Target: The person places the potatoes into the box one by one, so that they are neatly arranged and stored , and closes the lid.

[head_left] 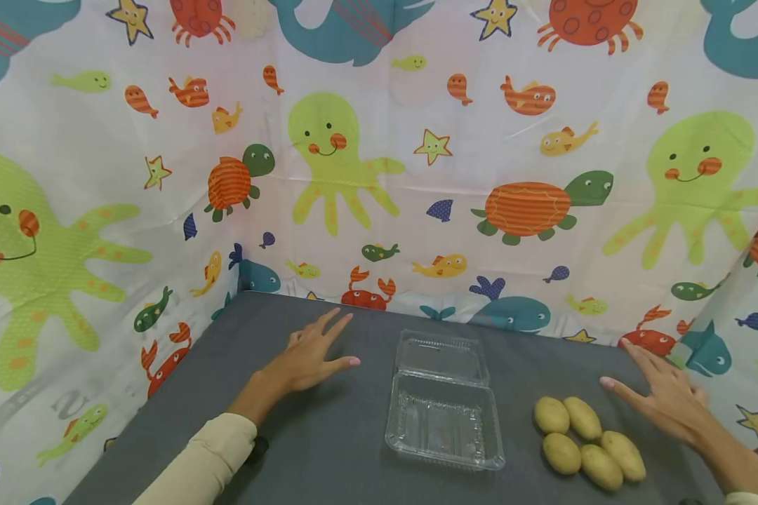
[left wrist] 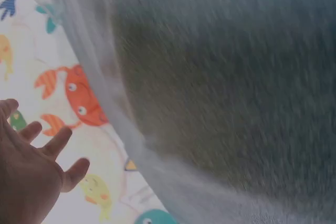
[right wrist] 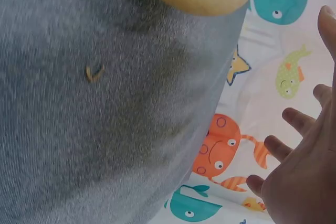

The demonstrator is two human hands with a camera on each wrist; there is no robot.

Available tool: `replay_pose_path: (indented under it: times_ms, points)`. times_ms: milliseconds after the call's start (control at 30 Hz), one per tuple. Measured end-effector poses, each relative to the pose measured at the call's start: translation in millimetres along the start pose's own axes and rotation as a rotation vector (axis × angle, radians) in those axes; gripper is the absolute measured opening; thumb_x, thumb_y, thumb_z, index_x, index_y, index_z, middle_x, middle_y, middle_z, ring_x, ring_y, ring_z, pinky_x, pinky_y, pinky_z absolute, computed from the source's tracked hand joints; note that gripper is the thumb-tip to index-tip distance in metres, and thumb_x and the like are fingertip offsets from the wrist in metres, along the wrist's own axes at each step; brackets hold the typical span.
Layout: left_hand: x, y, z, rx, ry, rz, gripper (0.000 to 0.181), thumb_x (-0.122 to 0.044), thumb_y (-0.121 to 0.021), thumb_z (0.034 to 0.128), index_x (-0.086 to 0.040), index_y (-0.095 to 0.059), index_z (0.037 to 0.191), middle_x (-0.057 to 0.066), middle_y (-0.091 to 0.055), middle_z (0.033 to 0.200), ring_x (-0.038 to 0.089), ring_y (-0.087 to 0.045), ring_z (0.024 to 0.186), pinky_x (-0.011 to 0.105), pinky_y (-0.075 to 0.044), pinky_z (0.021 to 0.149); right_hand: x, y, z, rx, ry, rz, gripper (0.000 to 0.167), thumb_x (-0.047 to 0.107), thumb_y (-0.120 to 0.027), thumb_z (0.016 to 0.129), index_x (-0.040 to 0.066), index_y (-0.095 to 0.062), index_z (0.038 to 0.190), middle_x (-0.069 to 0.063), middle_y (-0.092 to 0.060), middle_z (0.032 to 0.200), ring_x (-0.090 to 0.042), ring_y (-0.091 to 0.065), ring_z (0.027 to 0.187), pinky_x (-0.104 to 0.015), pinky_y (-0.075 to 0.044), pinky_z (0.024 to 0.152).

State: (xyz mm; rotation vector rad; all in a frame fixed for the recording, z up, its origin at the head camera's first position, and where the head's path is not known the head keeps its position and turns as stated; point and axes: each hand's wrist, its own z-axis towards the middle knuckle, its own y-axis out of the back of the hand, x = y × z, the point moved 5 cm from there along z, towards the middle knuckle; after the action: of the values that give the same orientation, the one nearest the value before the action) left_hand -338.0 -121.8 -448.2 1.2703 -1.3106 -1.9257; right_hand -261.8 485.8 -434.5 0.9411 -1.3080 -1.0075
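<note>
- Head view: the left hand (head_left: 312,358), left of centre in the lower half of the frame, has its fingers extended and its thumb stretched toward the right; a pale sleeve (head_left: 205,456) covers the forearm.
- The right hand (head_left: 666,396), at the lower right, also has its fingers extended, with its thumb pointing to the upper left.
- Five potatoes (head_left: 600,468) lie in a close cluster at the lower right of the frame, near the right hand and apart from it.
- A clear plastic container (head_left: 445,428) sits at the lower middle, between the left hand and the potatoes, its clear lid (head_left: 442,359) folded back toward the top of the frame.
- All of these are over or on a dark grey table (head_left: 328,449); behind it, a white curtain (head_left: 410,105) printed with sea animals fills the upper frame.
- Left wrist view: the left hand shows at the lower left, fingers spread.
- Right wrist view: the right hand is at the right edge, fingers spread; part of one potato shows at the top, and a small tan scrap (right wrist: 93,73) lies at the left.
</note>
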Motion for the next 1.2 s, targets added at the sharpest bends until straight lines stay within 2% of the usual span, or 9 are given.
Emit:
replay_pose_path:
  times_ms: [133, 267, 400, 500, 600, 733, 800, 1000, 1200]
  points:
    - [-14.2, -1.6, -6.6, 0.011, -0.036, -0.049, 0.093, -0.074, -0.06, 0.0958, -0.036, -0.019, 0.171, 0.004, -0.017, 0.178, 0.044, -0.037, 0.152, 0.078, -0.026, 0.114, 5.4, -2.4, -3.1, 0.014, 0.022, 0.026, 0.099, 0.063, -0.053, 0.104, 0.013, 0.0, 0.171, -0.048, -0.02, 0.159, -0.081, -0.026, 0.128, -0.093, -0.025, 0.08]
    - [-26.1, -3.7, -14.5, 0.021, -0.071, -0.107, 0.092, -0.073, -0.062, 0.0948, -0.038, -0.022, 0.17, -0.001, -0.019, 0.177, 0.039, -0.035, 0.155, 0.078, -0.025, 0.116, 7.8, -6.5, -5.8, 0.044, 0.04, 0.094, 0.099, 0.058, -0.055, 0.104, 0.006, -0.002, 0.17, -0.05, -0.022, 0.157, -0.079, -0.026, 0.132, -0.091, -0.028, 0.086]
    - [-34.6, -5.4, -23.2, 0.034, -0.102, -0.155, 0.087, -0.074, -0.063, 0.0942, -0.046, -0.025, 0.167, -0.009, -0.021, 0.176, 0.035, -0.035, 0.156, 0.079, -0.024, 0.117, 9.1, -10.2, -9.3, 0.071, 0.037, 0.151, 0.099, 0.055, -0.058, 0.104, 0.003, -0.005, 0.17, -0.051, -0.02, 0.158, -0.077, -0.024, 0.135, -0.09, -0.029, 0.09]
    - [-38.8, -6.9, -29.4, 0.034, -0.127, -0.176, 0.083, -0.074, -0.063, 0.0935, -0.053, -0.025, 0.164, -0.014, -0.022, 0.175, 0.032, -0.036, 0.156, 0.077, -0.027, 0.117, 11.2, -12.2, -12.3, 0.075, 0.041, 0.154, 0.099, 0.054, -0.061, 0.104, 0.004, -0.007, 0.17, -0.05, -0.02, 0.158, -0.076, -0.026, 0.136, -0.09, -0.03, 0.09]
    - [-42.1, -9.2, -35.0, 0.037, -0.14, -0.201, 0.082, -0.073, -0.066, 0.0928, -0.057, -0.025, 0.162, -0.016, -0.023, 0.174, 0.028, -0.036, 0.156, 0.074, -0.032, 0.117, 14.8, -13.8, -15.7, 0.08, 0.045, 0.138, 0.099, 0.053, -0.063, 0.103, 0.003, -0.01, 0.17, -0.048, -0.026, 0.157, -0.073, -0.034, 0.133, -0.086, -0.037, 0.088]
    - [-47.0, -14.1, -40.8, 0.054, -0.157, -0.234, 0.082, -0.066, -0.071, 0.0935, -0.057, -0.027, 0.162, -0.015, -0.024, 0.174, 0.028, -0.037, 0.156, 0.074, -0.035, 0.115, 21.7, -15.9, -19.4, 0.104, 0.032, 0.14, 0.098, 0.054, -0.063, 0.103, 0.001, -0.014, 0.169, -0.044, -0.033, 0.155, -0.068, -0.045, 0.128, -0.077, -0.048, 0.085]
    - [-49.2, -17.1, -42.9, 0.064, -0.164, -0.249, 0.082, -0.065, -0.072, 0.0935, -0.056, -0.028, 0.162, -0.015, -0.024, 0.174, 0.029, -0.037, 0.156, 0.073, -0.035, 0.115, 25.1, -17.5, -21.0, 0.131, 0.016, 0.171, 0.098, 0.055, -0.063, 0.103, 0.001, -0.015, 0.168, -0.043, -0.033, 0.156, -0.068, -0.045, 0.13, -0.073, -0.051, 0.084]
    - [-54.8, -23.7, -44.9, 0.096, -0.15, -0.302, 0.083, -0.067, -0.073, 0.0908, -0.055, -0.032, 0.161, -0.022, -0.017, 0.174, 0.026, -0.03, 0.159, 0.07, -0.035, 0.118, 32.4, -19.7, -23.4, 0.207, -0.014, 0.299, 0.095, 0.051, -0.063, 0.105, 0.003, -0.012, 0.17, -0.04, -0.028, 0.163, -0.069, -0.039, 0.137, -0.069, -0.054, 0.085]
    - [-59.4, -30.8, -45.8, 0.13, -0.161, -0.342, 0.082, -0.061, -0.076, 0.0919, -0.051, -0.034, 0.162, -0.019, -0.022, 0.174, 0.027, -0.029, 0.159, 0.07, -0.034, 0.118, 36.2, -20.0, -25.7, 0.201, 0.024, 0.4, 0.091, 0.04, -0.066, 0.106, 0.003, -0.014, 0.169, -0.039, -0.031, 0.163, -0.069, -0.039, 0.137, -0.068, -0.055, 0.085]
